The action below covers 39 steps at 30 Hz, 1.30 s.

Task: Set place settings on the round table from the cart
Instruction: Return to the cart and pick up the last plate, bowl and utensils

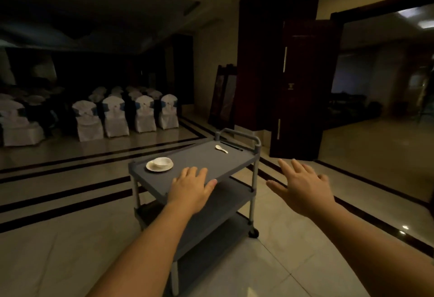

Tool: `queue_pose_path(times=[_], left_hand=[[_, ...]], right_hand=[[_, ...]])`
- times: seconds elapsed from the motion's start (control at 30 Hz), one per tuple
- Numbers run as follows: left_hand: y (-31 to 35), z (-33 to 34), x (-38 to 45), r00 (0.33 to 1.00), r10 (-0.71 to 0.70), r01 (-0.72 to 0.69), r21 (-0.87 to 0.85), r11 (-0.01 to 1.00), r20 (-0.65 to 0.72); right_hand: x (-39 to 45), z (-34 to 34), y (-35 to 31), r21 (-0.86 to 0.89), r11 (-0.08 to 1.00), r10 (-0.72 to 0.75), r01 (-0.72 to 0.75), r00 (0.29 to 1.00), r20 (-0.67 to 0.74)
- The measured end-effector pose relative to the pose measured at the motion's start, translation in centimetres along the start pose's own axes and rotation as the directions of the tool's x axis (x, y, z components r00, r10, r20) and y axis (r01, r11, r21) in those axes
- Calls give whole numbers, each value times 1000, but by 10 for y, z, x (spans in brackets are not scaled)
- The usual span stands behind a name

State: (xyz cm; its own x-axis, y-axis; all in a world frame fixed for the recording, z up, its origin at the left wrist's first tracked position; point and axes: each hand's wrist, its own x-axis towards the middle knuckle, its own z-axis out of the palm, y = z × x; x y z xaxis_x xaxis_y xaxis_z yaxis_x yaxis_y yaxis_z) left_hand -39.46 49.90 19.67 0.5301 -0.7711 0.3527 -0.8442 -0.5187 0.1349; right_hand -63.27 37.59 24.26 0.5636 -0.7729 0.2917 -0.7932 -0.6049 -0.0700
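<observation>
Head view: a grey three-shelf cart [211, 160] stands on a tiled floor in a dim hall. The left hand [191, 189] rests on the near edge of the top shelf, fingers laid over the surface and thumb out to the side; its grip is released, pressing rather than grasping anything. The right hand [303, 188] hovers in the air to the right of the cart, fingers spread and straight, holding nothing and touching nothing.

On the top shelf, three pieces of tableware show: one small white bowl [162, 161] sitting on one saucer [153, 167] near the left end, and one white soup spoon [221, 149] lying apart at the far end, just before the handle bar [239, 135]. A thin dark strip beside the spoon may be chopsticks, but it is too dim to tell. The two lower shelves look bare as far as they can be seen.

No round table is in view, so how many settings are already laid cannot be judged. What remains on the cart amounts to about one setting, which suggests either a late stage or a single setting to place. At the back left, rows of white-covered chairs [116, 118] stand; a dark folding partition [300, 90] rises behind the cart.
</observation>
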Motion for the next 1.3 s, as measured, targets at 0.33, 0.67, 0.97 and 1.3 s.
queue_pose_path(times=[0.33, 0.67, 0.97, 1.3], left_hand=[[-29, 120, 207, 986, -132, 128, 45, 991, 104], [-167, 219, 346, 578, -785, 743, -541, 393, 223], [-305, 354, 454, 233, -948, 710, -704, 12, 219], [-377, 410, 462, 19, -917, 597, -741, -308, 397]], right_hand=[[269, 137, 32, -18, 999, 29, -28, 997, 73], [484, 265, -8, 60, 994, -103, 90, 957, 269], [662, 373, -87, -6, 970, -227, 243, 917, 328], [732, 477, -126, 456, 870, -168, -188, 756, 633]])
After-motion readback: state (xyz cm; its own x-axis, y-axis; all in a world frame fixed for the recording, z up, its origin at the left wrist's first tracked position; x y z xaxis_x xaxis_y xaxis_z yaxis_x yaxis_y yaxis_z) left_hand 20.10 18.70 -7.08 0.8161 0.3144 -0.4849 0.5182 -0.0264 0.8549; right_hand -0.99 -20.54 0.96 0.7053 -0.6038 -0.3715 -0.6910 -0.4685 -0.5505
